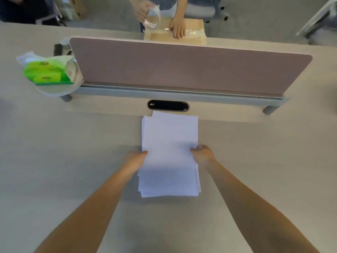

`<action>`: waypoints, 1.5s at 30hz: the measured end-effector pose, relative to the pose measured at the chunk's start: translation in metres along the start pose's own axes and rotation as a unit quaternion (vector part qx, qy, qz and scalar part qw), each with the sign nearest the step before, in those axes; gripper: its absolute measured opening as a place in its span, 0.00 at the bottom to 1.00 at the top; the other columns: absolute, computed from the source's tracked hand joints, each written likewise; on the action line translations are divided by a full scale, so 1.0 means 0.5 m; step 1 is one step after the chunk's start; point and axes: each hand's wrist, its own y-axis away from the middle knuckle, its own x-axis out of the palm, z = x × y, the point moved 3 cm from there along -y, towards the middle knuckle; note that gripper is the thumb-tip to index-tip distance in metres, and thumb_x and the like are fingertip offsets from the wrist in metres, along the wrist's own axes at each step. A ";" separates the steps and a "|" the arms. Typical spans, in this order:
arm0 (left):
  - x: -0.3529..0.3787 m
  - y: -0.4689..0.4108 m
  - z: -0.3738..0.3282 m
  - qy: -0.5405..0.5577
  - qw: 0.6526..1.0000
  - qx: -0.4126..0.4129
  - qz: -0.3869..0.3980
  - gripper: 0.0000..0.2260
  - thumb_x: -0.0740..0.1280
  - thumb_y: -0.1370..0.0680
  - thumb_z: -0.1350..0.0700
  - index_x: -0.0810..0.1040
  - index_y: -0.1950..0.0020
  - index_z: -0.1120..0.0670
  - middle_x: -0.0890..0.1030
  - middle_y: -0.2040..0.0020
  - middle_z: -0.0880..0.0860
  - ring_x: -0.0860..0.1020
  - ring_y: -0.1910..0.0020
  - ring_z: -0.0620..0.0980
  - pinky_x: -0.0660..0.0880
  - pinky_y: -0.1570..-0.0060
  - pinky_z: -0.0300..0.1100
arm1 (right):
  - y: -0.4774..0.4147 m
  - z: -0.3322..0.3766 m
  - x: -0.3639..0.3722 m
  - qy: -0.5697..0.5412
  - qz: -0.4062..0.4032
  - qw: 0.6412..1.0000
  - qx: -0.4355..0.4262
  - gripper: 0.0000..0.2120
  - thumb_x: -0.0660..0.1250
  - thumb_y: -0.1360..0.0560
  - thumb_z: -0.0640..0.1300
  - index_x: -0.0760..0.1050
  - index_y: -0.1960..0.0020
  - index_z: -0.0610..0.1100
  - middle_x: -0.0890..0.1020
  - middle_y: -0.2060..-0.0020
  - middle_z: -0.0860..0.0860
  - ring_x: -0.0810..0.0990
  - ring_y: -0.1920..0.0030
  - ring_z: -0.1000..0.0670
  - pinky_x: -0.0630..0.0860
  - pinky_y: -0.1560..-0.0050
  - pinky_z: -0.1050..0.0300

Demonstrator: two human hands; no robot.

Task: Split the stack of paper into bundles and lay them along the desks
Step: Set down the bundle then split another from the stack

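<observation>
A stack of white paper (pixel 169 141) lies on the pale desk (pixel 63 152) in front of me, its sheets slightly fanned at the far end. My left hand (pixel 137 158) grips the stack's left edge about halfway along. My right hand (pixel 202 155) grips the right edge at the same height, fingers curled over the top sheets. Whether the stack is lifted off the desk I cannot tell.
A pink divider panel (pixel 182 68) stands across the desk behind a black cable slot (pixel 167 105). A green tissue pack (pixel 47 72) sits on a small shelf at left. Beyond the divider a person holds a tape roll (pixel 152 17) over a cardboard box (pixel 195 36).
</observation>
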 end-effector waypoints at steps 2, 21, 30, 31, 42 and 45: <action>0.011 0.002 0.018 0.004 1.000 -0.020 0.020 0.15 0.64 0.20 0.51 0.79 0.43 0.63 0.79 0.47 0.63 0.80 0.47 0.61 0.72 0.54 0.47 | -0.008 0.003 0.004 0.003 0.005 1.000 0.008 0.14 0.65 0.25 0.49 0.80 0.51 0.38 0.81 0.58 0.44 0.82 0.54 0.42 0.71 0.58 0.58; 0.048 0.019 -0.014 0.006 0.997 -0.061 -0.046 0.10 0.68 0.25 0.54 0.79 0.52 0.61 0.81 0.57 0.57 0.79 0.60 0.56 0.72 0.62 0.43 | -0.038 0.024 -0.002 -0.001 0.036 0.999 0.035 0.17 0.62 0.27 0.51 0.73 0.46 0.39 0.79 0.53 0.45 0.78 0.61 0.46 0.68 0.70 0.60; 0.064 0.003 -0.019 0.000 0.996 -0.057 -0.076 0.08 0.67 0.24 0.53 0.73 0.61 0.55 0.80 0.58 0.56 0.80 0.56 0.57 0.77 0.51 0.49 | -0.001 0.028 0.022 0.079 0.051 0.996 -0.007 0.29 0.62 0.23 0.53 0.62 0.28 0.39 0.65 0.35 0.42 0.67 0.34 0.40 0.71 0.37 0.48; 0.069 0.004 -0.021 -0.006 0.995 -0.058 -0.081 0.09 0.66 0.24 0.52 0.71 0.62 0.54 0.79 0.58 0.55 0.80 0.56 0.57 0.77 0.49 0.51 | 0.002 0.025 0.025 0.089 0.047 0.995 -0.007 0.30 0.62 0.24 0.53 0.60 0.27 0.39 0.64 0.34 0.42 0.66 0.33 0.40 0.69 0.35 0.47; 0.072 0.002 -0.025 -0.038 0.993 -0.056 -0.102 0.11 0.65 0.24 0.52 0.73 0.50 0.58 0.76 0.60 0.51 0.78 0.55 0.56 0.75 0.50 0.47 | -0.008 0.041 0.023 0.066 0.073 0.994 0.044 0.31 0.62 0.23 0.54 0.60 0.28 0.38 0.66 0.32 0.42 0.67 0.32 0.41 0.72 0.35 0.45; 0.060 -0.002 -0.021 -0.027 0.993 -0.061 -0.099 0.12 0.66 0.26 0.50 0.78 0.51 0.59 0.82 0.56 0.55 0.81 0.55 0.56 0.78 0.48 0.51 | -0.004 0.047 0.022 0.084 0.055 0.995 0.019 0.29 0.61 0.24 0.53 0.62 0.30 0.38 0.67 0.33 0.42 0.66 0.32 0.40 0.68 0.33 0.44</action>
